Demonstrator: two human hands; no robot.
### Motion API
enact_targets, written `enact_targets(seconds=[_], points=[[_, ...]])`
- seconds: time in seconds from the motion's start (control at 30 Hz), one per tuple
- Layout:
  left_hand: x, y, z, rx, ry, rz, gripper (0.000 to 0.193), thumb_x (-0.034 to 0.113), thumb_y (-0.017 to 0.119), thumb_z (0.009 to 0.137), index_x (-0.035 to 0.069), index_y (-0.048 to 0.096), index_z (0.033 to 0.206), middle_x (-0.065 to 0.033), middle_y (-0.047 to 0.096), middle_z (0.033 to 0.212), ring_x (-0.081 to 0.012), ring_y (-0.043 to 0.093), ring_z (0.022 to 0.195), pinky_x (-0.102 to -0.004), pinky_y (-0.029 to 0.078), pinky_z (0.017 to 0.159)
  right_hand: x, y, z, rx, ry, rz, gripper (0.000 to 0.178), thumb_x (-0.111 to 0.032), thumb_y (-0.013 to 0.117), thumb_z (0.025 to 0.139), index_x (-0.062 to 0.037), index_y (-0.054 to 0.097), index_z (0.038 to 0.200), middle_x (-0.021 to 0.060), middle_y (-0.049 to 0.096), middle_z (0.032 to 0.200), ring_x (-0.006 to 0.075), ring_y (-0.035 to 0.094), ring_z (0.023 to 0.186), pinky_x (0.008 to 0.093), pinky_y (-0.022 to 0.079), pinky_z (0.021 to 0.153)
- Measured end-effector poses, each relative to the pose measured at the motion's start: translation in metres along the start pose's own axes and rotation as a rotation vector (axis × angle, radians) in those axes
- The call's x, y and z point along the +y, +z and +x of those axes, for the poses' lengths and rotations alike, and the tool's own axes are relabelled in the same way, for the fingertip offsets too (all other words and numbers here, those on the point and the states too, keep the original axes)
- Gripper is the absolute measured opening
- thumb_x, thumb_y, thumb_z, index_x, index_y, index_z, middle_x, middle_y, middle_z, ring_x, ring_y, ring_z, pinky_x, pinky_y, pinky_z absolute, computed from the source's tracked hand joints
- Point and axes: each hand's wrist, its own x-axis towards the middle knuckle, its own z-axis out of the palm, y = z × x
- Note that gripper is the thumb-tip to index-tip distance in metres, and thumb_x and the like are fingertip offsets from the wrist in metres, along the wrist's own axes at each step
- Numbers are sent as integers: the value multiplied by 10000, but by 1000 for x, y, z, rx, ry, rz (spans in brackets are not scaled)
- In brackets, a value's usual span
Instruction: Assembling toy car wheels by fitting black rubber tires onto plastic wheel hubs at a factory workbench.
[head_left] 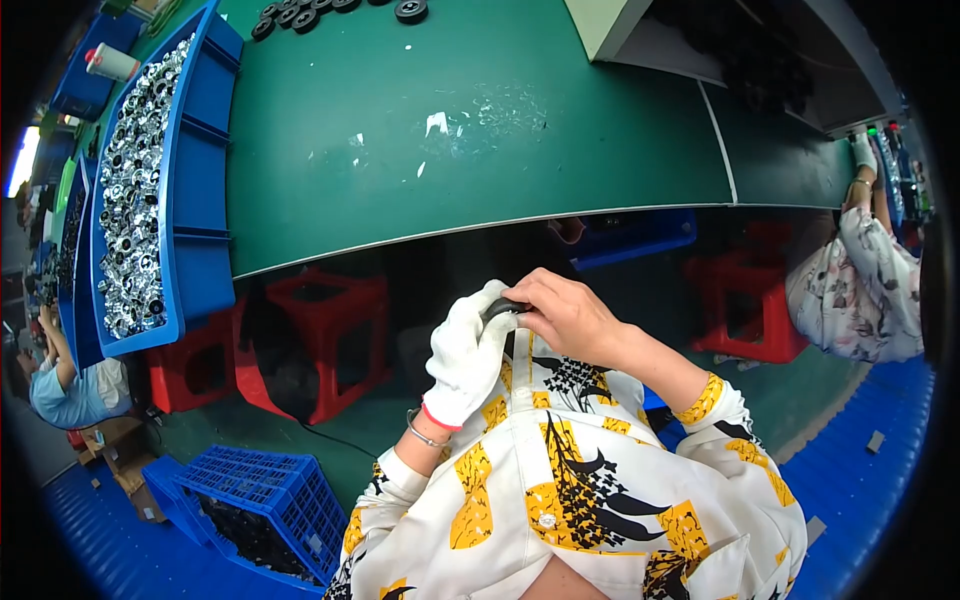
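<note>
Close in front of my body, both hands meet on a small black wheel-like part (pixel 503 308), mostly hidden by the fingers. My left hand (pixel 466 350), in a white glove, is closed round it from the left. From the right, my bare right hand (pixel 568 313) pinches the same part with thumb and fingertips. The hands are short of the green table's front edge, over the gap between it and me. Several black wheels (pixel 411 11) of a similar look lie at the table's far side.
A blue bin (pixel 205 150) full of shiny metal parts (pixel 135 190) stands at the table's left end. Red stools (pixel 335 340) sit under the table. A blue crate (pixel 290 505) with black parts is on the floor. Other people (pixel 860 270) work at right and far left.
</note>
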Motion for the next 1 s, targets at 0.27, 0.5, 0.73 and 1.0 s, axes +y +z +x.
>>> enact_targets(seconds=[0.27, 0.5, 0.73, 1.0], points=[[16, -1, 6, -39, -354, -439, 283, 45, 538, 915, -33, 529, 1187, -106, 628, 1052, -141, 649, 855, -264, 547, 736, -3, 13, -6, 157, 92, 162, 259, 45, 648, 770, 16, 597, 1023, 108, 571, 923, 186, 597, 741, 276, 525, 625], [20, 0, -2, -55, -366, -494, 319, 68, 550, 918, -24, 524, 1223, -106, 616, 1073, -153, 635, 889, -278, 548, 781, -9, 19, -18, 179, 203, 371, 407, 41, 655, 782, -2, 554, 1174, 108, 553, 973, 140, 582, 824, 234, 542, 671], [29, 3, -14, -41, -300, -330, 260, 46, 558, 889, -8, 593, 1140, -96, 639, 1009, -150, 637, 861, -276, 560, 729, -9, 20, -27, 260, -156, -78, 469, -5, 753, 698, 10, 551, 1121, 121, 564, 963, 191, 611, 677, 260, 541, 595], [25, 17, -21, -99, -277, -718, 316, 59, 534, 903, -32, 515, 1205, -100, 601, 1057, -155, 611, 913, -292, 537, 817, -19, 27, -42, 429, -35, 33, 461, -52, 757, 693, -17, 541, 1098, 116, 536, 880, 234, 601, 695, 288, 524, 594]])
